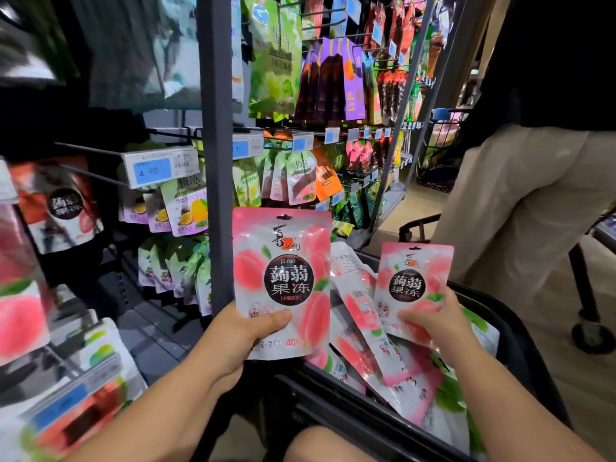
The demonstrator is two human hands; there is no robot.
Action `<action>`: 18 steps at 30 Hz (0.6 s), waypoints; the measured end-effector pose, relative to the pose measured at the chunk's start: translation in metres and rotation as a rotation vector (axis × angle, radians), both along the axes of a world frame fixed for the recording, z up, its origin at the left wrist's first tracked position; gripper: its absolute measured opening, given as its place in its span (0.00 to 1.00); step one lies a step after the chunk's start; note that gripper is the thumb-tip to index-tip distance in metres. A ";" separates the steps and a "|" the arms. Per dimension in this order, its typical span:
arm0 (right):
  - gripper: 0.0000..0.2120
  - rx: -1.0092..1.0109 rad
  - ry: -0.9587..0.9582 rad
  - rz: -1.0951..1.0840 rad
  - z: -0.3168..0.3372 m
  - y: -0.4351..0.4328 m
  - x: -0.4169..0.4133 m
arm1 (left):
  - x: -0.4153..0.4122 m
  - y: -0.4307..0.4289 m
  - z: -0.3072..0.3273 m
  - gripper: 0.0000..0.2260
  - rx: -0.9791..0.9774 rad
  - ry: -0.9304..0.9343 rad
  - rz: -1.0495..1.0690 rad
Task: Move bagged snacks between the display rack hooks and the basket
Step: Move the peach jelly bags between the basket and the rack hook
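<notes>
My left hand (240,335) grips the lower edge of a pink peach jelly bag (283,261) and holds it upright in front of the rack post. My right hand (433,325) pinches the bottom of a second, smaller-looking peach jelly bag (413,278) above the black basket (520,355). Several more pink peach bags (363,338) and some green ones lie piled in the basket. The display rack hooks (100,178) stick out at the left, with strawberry jelly bags (60,205) hanging there.
A grey upright rack post (216,128) stands just behind the left bag. Further hooks carry green, purple and orange snack bags (276,61). A person in beige trousers (520,208) stands close on the right by another cart. My knee (333,445) shows at the bottom.
</notes>
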State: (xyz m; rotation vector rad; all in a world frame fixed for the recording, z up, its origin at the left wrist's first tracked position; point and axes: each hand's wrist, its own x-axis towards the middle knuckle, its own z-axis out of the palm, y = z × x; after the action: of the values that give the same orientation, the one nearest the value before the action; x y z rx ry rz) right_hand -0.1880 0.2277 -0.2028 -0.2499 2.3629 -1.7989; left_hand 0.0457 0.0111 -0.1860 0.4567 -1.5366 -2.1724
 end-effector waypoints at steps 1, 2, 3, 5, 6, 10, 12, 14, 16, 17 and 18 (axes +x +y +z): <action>0.34 -0.014 0.017 -0.012 -0.001 0.001 0.000 | 0.001 -0.002 0.002 0.19 -0.001 -0.009 -0.005; 0.31 -0.036 0.031 -0.030 0.000 0.001 0.000 | 0.003 -0.006 0.005 0.20 -0.007 -0.020 -0.005; 0.30 -0.065 0.042 -0.043 0.003 0.000 0.003 | 0.006 -0.010 0.008 0.21 -0.013 -0.031 0.003; 0.33 -0.142 0.061 -0.039 0.011 -0.004 0.008 | 0.016 -0.021 0.014 0.22 -0.038 -0.049 0.025; 0.37 -0.174 0.063 -0.028 0.015 -0.008 0.010 | 0.022 -0.025 0.017 0.21 -0.055 -0.060 0.028; 0.26 -0.269 0.093 0.141 0.033 -0.029 0.033 | 0.057 -0.040 0.022 0.24 -0.098 -0.088 0.049; 0.22 -0.293 0.078 0.273 0.039 -0.046 0.050 | 0.078 -0.047 0.022 0.27 -0.108 -0.102 0.096; 0.20 -0.296 0.048 0.385 0.042 -0.065 0.070 | 0.099 -0.053 0.021 0.33 -0.121 -0.111 0.139; 0.20 -0.300 0.022 0.501 0.045 -0.085 0.092 | 0.121 -0.060 0.019 0.35 -0.116 -0.106 0.207; 0.22 -0.300 0.014 0.564 0.044 -0.095 0.102 | 0.133 -0.063 0.018 0.37 -0.110 -0.104 0.238; 0.23 -0.297 0.011 0.615 0.043 -0.105 0.112 | 0.145 -0.065 0.017 0.39 -0.110 -0.104 0.263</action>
State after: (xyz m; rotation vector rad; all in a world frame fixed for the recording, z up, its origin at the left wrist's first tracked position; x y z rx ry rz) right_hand -0.0761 0.1228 -0.1594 -0.9080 1.7298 -1.7979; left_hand 0.1903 -0.0542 -0.1691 0.7026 -1.5436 -1.8807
